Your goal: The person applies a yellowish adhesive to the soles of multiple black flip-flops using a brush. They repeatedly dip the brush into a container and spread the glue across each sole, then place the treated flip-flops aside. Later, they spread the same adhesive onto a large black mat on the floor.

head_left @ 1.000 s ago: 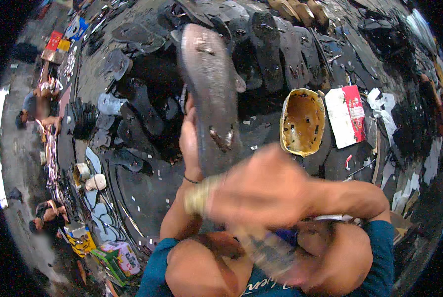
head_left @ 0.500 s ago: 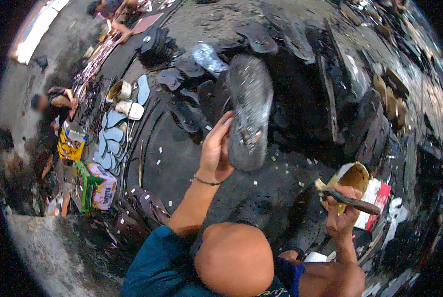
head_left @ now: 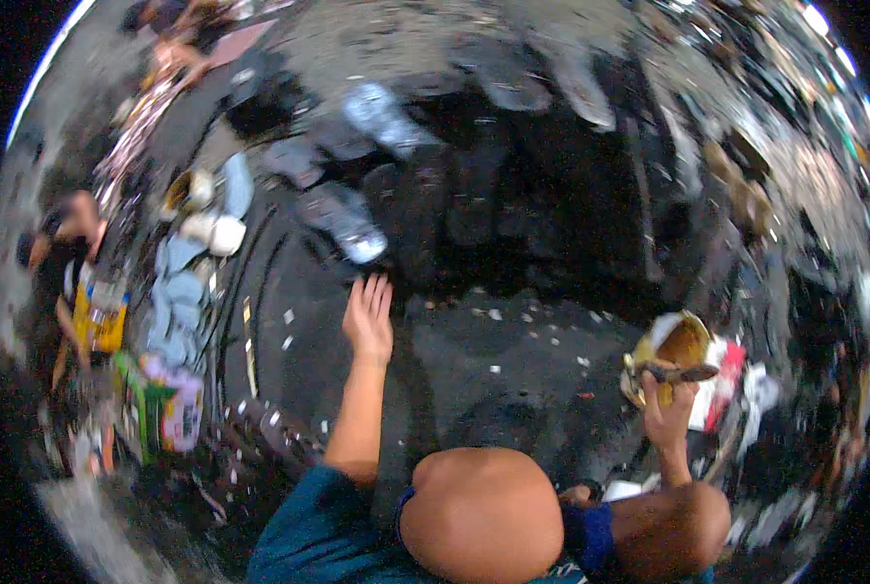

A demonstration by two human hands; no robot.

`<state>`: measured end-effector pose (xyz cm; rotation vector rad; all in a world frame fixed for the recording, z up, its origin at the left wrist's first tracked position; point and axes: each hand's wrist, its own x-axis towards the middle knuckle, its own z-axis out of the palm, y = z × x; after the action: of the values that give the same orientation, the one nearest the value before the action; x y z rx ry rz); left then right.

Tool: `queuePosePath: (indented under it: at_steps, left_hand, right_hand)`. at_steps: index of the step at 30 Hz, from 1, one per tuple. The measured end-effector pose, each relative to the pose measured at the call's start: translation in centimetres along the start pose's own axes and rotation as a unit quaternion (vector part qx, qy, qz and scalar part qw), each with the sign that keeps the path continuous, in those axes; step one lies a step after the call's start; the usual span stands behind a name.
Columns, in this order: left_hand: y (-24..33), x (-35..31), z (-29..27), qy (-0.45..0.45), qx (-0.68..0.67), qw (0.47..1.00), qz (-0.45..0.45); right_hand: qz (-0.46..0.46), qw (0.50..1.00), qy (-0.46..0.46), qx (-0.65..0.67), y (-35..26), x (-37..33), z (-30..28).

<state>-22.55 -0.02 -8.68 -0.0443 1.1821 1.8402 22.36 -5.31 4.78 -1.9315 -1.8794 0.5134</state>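
Head view: the right hand (head_left: 670, 409) grips a brush (head_left: 683, 372) over the glue-filled tin (head_left: 676, 348); the left hand (head_left: 369, 316) is spread empty.

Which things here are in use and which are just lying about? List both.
In use: right hand gripping a brush over the open yellow tin; left hand, open and empty, nearest the dark shoe soles.

Lying about: pale blue insoles, colourful packets, white scraps.

Left hand (head_left: 369, 319) empty, right hand (head_left: 670, 409) gripping brush (head_left: 683, 373)

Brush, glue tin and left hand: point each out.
brush (head_left: 683, 373), head view, on its handle.
glue tin (head_left: 681, 343), head view, on its yellow inside.
left hand (head_left: 369, 321), head view, on its back.
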Motion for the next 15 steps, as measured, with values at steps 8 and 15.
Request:
queuePosePath:
  at_steps: [8,15]
  left_hand:
    - [-14.0,-14.0,8.0,-0.425,0.365,0.797,-0.227]
    - [-28.4,-19.0,19.0,-0.620,0.543,0.565,-0.047]
  right_hand:
    - [0.227,0.943,0.226,0.087,5.7,-4.3,-4.9]
    - [0.358,0.865,0.277,0.217,6.6,-13.8,-9.1]
